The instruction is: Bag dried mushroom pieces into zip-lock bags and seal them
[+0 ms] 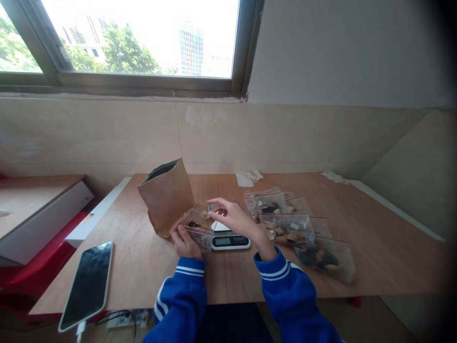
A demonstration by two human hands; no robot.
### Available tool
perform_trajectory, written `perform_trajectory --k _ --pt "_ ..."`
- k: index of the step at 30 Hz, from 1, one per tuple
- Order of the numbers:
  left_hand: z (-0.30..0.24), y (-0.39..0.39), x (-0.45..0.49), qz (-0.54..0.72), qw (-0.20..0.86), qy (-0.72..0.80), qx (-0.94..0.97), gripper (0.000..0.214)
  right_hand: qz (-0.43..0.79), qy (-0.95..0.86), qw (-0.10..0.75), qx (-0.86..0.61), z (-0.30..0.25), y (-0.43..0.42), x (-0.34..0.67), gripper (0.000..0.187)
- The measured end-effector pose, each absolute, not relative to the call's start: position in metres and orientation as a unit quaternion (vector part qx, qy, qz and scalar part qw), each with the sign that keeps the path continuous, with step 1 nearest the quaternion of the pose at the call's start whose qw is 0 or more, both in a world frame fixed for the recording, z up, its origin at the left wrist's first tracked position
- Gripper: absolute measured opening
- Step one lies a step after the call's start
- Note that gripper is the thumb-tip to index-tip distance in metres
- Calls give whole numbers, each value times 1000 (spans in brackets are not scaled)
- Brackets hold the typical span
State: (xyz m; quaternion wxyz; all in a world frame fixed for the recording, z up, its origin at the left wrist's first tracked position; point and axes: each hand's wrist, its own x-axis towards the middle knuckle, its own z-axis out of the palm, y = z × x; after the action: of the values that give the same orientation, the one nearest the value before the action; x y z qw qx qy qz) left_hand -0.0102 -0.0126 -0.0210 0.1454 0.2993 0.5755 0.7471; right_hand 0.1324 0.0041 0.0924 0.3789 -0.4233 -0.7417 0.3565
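My left hand (183,243) grips the lower left side of a clear zip bag (199,229) with a red seal and dried brown and dark pieces inside. My right hand (232,220) pinches the bag's right edge with its fingertips, above a black and white digital kitchen scale (230,242). Behind the bag stands an open kraft paper bag (166,197), its foil-lined mouth facing up and its lower corner close to my left hand. Several filled zip bags (287,228) lie in an overlapping row to the right of the scale.
A black smartphone (87,286) lies at the front left of the wooden table (143,281). Crumpled white paper (253,177) and a white scrap (334,177) sit along the back wall. A white cabinet and red object stand left of the table; a power strip sits below its front edge.
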Motion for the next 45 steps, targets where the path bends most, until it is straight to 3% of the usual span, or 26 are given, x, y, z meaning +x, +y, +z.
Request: perform_trajectory --k 2,7,13,18,22,26,31,37,45 --pt "-19 -13 -8 760 148 558 299 36 325 -756 354 -445 99 -3 136 29" --pt "-13 -12 -4 809 168 486 285 34 304 -691 415 -508 77 -25 144 33" --pt "-2 -24 5 846 171 448 233 34 392 -629 429 -517 30 -69 112 66" --pt "8 -52 7 780 244 541 199 47 391 -638 480 -458 38 -76 103 32" --pt "11 -65 -7 726 262 555 309 43 395 -615 518 -445 46 -80 124 36" --pt "14 -65 -18 677 355 513 390 43 424 -553 541 -471 37 -88 132 46" --pt "16 -72 -9 650 433 455 428 41 355 -545 571 -500 27 -90 125 44" --pt "6 -76 6 745 367 479 285 30 235 -480 635 -558 32 -94 132 40" --pt "15 -81 5 706 415 445 362 26 291 -433 646 -557 22 -90 147 43"
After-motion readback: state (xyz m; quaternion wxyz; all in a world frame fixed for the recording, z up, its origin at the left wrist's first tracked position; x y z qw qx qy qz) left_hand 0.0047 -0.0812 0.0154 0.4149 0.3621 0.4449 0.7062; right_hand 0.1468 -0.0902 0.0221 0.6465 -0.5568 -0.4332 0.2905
